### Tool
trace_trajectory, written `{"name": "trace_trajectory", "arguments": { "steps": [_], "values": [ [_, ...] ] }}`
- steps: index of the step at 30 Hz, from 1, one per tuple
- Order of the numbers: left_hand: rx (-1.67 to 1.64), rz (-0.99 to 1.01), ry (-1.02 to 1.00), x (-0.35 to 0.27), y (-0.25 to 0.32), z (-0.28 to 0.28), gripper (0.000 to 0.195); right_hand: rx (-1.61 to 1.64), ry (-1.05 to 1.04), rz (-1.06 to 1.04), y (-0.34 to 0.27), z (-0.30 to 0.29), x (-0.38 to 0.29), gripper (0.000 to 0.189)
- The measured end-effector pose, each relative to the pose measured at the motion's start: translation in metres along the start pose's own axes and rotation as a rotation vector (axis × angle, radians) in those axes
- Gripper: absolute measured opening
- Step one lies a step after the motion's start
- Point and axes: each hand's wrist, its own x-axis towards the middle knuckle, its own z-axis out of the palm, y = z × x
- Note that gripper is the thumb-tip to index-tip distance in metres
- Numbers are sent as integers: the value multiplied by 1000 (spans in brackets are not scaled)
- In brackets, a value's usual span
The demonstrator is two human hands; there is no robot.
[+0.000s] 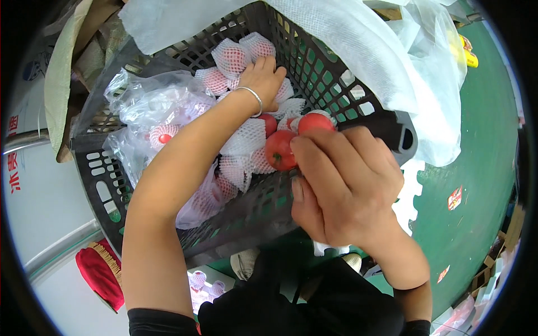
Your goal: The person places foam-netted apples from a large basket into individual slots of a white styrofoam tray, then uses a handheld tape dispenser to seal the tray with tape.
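My left hand (262,82) reaches into a black plastic basket (243,241) and rests on tomatoes in white foam nets (233,58). Its palm side is hidden, so a grip on one of them cannot be made out. Nearer the camera is my right hand (349,180), fingers curled, over the basket's near right side. A bare red tomato (279,150) with a green calyx shows beside its fingertips, and another red tomato (316,122) lies just beyond its knuckles. Whether the right fingers hold anything is hidden. Under my left forearm sits an empty-looking white foam net (243,138).
Clear plastic bags (164,96) with netted fruit fill the basket's left side. White foam sheeting (336,38) drapes over the far and right rims. A red cloth item with yellow fringe (101,273) lies at lower left. Green floor (475,138) extends right, with cardboard boxes (483,277) along the edge.
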Motion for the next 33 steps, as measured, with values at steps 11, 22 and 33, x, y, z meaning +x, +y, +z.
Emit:
{"name": "trace_trajectory", "arguments": {
  "steps": [11,22,33],
  "values": [
    [-1757,-526,-34,-126,39,-162,57,178,45,3,-12,-13,3,32],
    [-1646,-264,165,-223,123,-172,63,1052,-38,599,-50,-39,-10,19],
    [-1838,-234,138,-225,129,-170,44,1173,-45,659,-57,-57,-23,26]
  ]
}}
